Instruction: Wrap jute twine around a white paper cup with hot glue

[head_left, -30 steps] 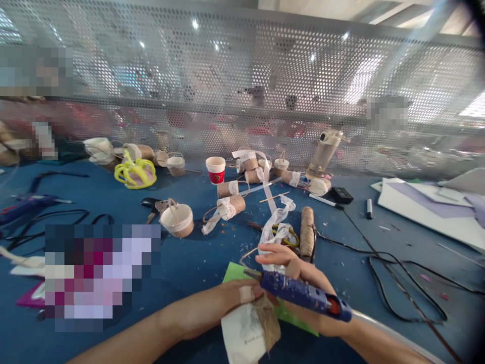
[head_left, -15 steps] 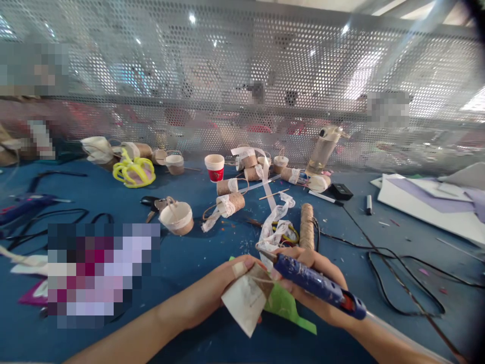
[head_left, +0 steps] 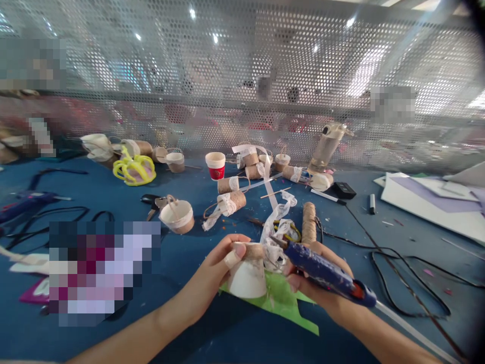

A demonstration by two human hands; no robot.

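Note:
My left hand point(head_left: 223, 263) is closed round a small paper cup point(head_left: 248, 278), its white wall towards me and a brown twine band near its far end. In my right hand point(head_left: 322, 275) is a blue glue gun point(head_left: 326, 270), its metal nozzle aimed left and a clear glue stick trailing from its back. The nozzle is apart from the cup. Beneath both hands lies a piece of green paper point(head_left: 288, 303). White lace point(head_left: 278, 217) bunches just beyond the nozzle, partly over yellow-handled scissors point(head_left: 292, 231). A roll of twine point(head_left: 308, 222) stands beyond my right hand.
Several twine-wrapped cups point(head_left: 231, 202) lie across the table's back, near a red cup point(head_left: 215, 167) and a clear bottle point(head_left: 328, 146). A black cable point(head_left: 382, 283) loops on the right. Another glue gun point(head_left: 26, 202) rests at left. A perforated metal screen point(head_left: 227, 101) stands behind.
My left hand has turned the cup more upright and raised it slightly. My right hand has moved the glue gun a little to the right, away from the cup.

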